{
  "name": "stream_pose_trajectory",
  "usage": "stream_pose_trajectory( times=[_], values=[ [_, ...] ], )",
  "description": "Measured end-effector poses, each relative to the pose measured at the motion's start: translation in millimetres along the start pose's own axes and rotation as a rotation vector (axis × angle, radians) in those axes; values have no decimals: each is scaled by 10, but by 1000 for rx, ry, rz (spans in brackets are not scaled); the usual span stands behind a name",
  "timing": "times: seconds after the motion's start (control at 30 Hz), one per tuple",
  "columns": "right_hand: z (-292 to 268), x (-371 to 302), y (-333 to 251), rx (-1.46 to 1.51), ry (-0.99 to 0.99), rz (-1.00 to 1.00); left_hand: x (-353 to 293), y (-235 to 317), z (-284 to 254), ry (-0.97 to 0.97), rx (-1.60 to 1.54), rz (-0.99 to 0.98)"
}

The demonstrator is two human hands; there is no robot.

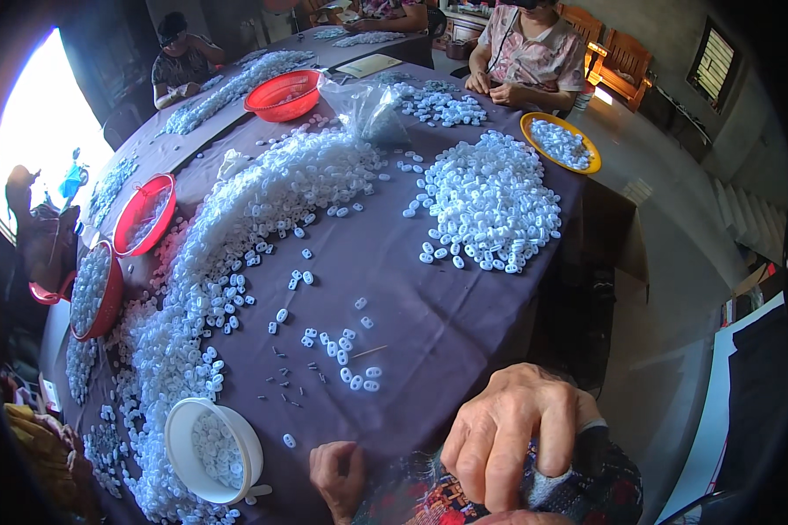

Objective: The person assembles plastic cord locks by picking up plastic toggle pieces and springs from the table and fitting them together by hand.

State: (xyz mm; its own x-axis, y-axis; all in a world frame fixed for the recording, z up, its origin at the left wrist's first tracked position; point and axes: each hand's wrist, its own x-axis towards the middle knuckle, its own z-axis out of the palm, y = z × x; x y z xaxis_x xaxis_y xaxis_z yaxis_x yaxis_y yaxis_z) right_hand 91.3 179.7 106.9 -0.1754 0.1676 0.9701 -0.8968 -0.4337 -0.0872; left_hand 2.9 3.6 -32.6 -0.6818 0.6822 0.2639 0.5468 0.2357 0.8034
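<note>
My left hand (335, 475) is at the near table edge, its fingers curled in; whatever they hold, if anything, is hidden. Raised close to the camera, my right hand (512, 429) has its fingers bent downward in front of my patterned sleeve, and its palm is out of sight. Beyond the hands lie several loose white two-holed plastic pieces (345, 344) with a thin wooden stick (369, 352) among them. Small dark pins (293, 381) are scattered left of these. To the left of my left hand, a white tub (252, 437) leans, partly filled with white pieces.
A long heap of white pieces (263, 192) curves along the left; another pile (490, 201) sits at right. Red baskets (144, 214), a red basin (284, 96), a clear plastic bag (368, 109) and a yellow plate (594, 157) stand around them. Other people (534, 52) sit across the dark-covered table.
</note>
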Motion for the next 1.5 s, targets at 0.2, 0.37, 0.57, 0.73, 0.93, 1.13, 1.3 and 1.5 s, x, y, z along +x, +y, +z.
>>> stream_pose_trajectory(
  times=[0.2,0.37,0.57,0.73,0.93,1.13,1.3,1.5],
  values=[
    [-190,138,-350,37,-240,406,-36,-37,-39,22,20,-31],
    [-157,67,-353,21,-175,377,-46,-28,-39,19,2,-46],
    [-114,137,-359,-34,-160,388,-22,-15,-112,-21,13,72],
    [-203,260,-347,71,-341,400,-10,1,-137,-20,30,77],
    [-208,209,-406,60,-380,350,-58,-77,-18,24,16,-15],
    [-198,234,-435,92,-369,315,-89,-104,-71,7,17,-24],
    [-195,169,-484,98,-320,309,-82,-104,-84,-21,46,61],
    [-164,216,-497,109,-320,289,-90,-111,-104,-14,43,54]
  ],
)
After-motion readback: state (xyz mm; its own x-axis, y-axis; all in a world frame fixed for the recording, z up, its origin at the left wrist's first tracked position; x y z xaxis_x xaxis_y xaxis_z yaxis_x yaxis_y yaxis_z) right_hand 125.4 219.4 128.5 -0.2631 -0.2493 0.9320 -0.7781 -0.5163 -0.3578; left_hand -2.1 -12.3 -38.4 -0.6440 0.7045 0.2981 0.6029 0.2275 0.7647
